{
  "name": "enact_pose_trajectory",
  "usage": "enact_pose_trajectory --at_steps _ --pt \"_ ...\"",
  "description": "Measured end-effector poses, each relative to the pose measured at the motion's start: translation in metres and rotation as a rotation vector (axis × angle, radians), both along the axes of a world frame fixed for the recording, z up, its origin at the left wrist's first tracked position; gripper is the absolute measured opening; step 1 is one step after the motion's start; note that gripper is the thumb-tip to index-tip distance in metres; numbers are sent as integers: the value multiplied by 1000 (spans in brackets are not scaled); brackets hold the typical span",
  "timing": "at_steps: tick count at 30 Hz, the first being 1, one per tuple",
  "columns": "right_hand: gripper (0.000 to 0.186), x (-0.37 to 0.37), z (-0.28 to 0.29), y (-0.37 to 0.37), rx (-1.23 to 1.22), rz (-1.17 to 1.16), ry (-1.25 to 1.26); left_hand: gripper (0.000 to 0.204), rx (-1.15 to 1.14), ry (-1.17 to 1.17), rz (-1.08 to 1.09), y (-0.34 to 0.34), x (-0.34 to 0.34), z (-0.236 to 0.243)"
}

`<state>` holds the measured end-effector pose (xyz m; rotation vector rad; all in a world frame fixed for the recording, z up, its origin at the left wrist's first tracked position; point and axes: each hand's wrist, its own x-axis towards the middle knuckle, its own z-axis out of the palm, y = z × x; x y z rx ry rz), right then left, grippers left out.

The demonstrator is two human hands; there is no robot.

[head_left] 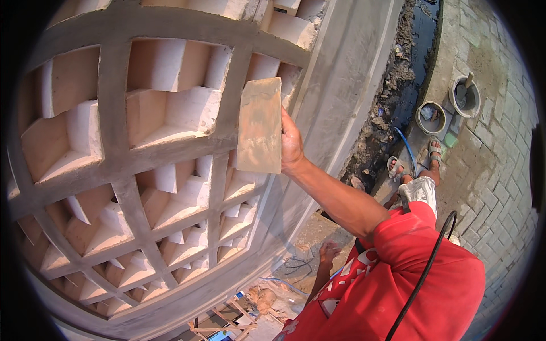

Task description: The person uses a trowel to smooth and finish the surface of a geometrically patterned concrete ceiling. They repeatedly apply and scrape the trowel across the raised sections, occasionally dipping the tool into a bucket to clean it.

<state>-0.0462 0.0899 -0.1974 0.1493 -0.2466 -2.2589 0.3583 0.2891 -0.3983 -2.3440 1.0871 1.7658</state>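
My right arm reaches across toward the wall. Its hand [291, 142] is closed at the right edge of a rectangular wooden float [260, 126], whose flat face carries smears of grey mortar; any handle is hidden behind the board. Behind the float stands a lattice wall [116, 136], with grey plastered bars framing pale, angled blocks in deep square openings. Lower down, my left hand [330, 250] hangs beside my body, away from the wall. Its fingers look loosely apart, with nothing visible in them.
A smooth grey ledge [341, 74] borders the lattice. Beyond it runs a ditch [418, 51] with dark water and rubble. Two buckets [432, 118] stand on the paving [500, 165], near my sandalled feet. Wooden pieces [227, 324] lie below, and a black cable [424, 273] crosses my red shirt.
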Motion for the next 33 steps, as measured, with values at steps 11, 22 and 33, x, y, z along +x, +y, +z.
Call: enact_pose_trajectory --at_steps 11,22,33 --pt "36 -38 -11 7 108 -21 15 33 -39 87 -32 4 3 1" --pt "37 -112 -27 17 346 1 643 30 -19 23 -66 0 -5 -3" --pt "44 -101 -32 20 389 69 765 33 30 51 24 -8 -7 -10"
